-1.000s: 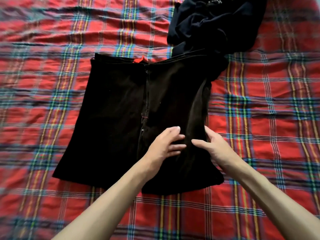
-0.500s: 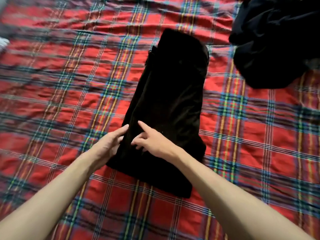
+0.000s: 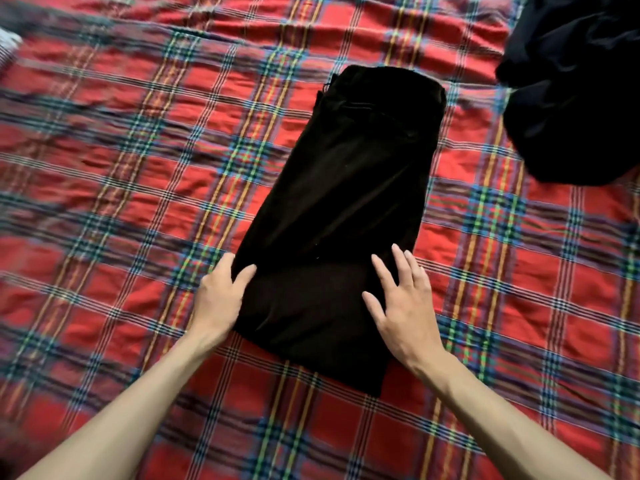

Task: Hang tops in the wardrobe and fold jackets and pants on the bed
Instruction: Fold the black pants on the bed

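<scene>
Dark brown pants [image 3: 349, 188] lie folded into a long narrow strip on the red plaid bedspread [image 3: 121, 202], running from near me up toward the far right. My left hand [image 3: 220, 299] rests against the strip's left edge near its close end, with the thumb on top of the fabric. My right hand [image 3: 401, 303] lies flat on the right side of the same end, fingers spread and straight.
A crumpled pile of dark clothes [image 3: 575, 88] sits at the far right of the bed, close to the pants' far end. A small white object [image 3: 7, 43] shows at the far left edge, blurred.
The pants went from spread wide to folded in half lengthwise. My hands moved apart to either side of the near end, and my view shifted left.
</scene>
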{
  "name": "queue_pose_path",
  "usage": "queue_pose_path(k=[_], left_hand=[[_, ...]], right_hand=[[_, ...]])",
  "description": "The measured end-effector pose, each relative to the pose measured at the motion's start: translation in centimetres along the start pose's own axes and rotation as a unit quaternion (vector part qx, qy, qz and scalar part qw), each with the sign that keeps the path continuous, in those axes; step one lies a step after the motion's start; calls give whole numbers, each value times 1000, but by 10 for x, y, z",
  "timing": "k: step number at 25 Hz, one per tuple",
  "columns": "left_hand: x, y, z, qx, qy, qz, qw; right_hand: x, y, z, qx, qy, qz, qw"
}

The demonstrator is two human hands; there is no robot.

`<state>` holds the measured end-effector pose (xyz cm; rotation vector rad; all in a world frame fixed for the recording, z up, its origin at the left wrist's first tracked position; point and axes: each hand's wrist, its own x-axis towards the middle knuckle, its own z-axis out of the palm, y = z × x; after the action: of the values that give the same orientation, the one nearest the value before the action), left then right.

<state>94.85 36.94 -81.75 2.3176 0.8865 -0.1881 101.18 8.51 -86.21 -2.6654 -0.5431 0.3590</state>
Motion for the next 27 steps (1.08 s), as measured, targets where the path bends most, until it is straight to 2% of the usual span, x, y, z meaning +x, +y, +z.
queue_pose_path(k=[2,5,8,11,12,13,14,16,17,19,20,21,23,25,27], left_hand=[[10,-12,3,22,-94,-50,994],[41,3,6,-85,-116,-112,983],[94,60,5,-217,-143,-79,962],[163,137,13,-340,-216,-85,911],[185,159,17,-352,-219,-89,906],[206,177,24,-337,-209,-79,915],[218,191,32,-282,-181,-44,941],[232,201,50,-110,-53,34,992],[230,201,57,-47,33,56,997],[220,199,63,-41,157,85,983],[219,198,65,-50,194,85,976],[223,194,71,-51,213,79,973],[234,185,87,-12,200,62,978],[246,176,103,52,140,50,988],[262,171,97,6,67,35,997]], right_hand=[[4,-1,-2,-3,9,7,1000],[26,6,-18,5,50,10,999],[96,11,-39,3,90,24,996],[168,16,-41,-42,61,42,996],[179,20,-32,-74,51,34,995],[185,24,-22,-101,48,25,993],[187,29,-12,-118,52,21,991],[189,33,3,-118,69,22,990],[190,34,7,-110,76,20,991],[190,35,3,-77,98,-3,992],[192,37,-4,-35,126,-13,991],[195,42,-9,30,164,-1,986],[209,51,-18,182,224,77,954],[223,57,-17,226,206,182,935],[232,62,-18,222,165,232,933]])
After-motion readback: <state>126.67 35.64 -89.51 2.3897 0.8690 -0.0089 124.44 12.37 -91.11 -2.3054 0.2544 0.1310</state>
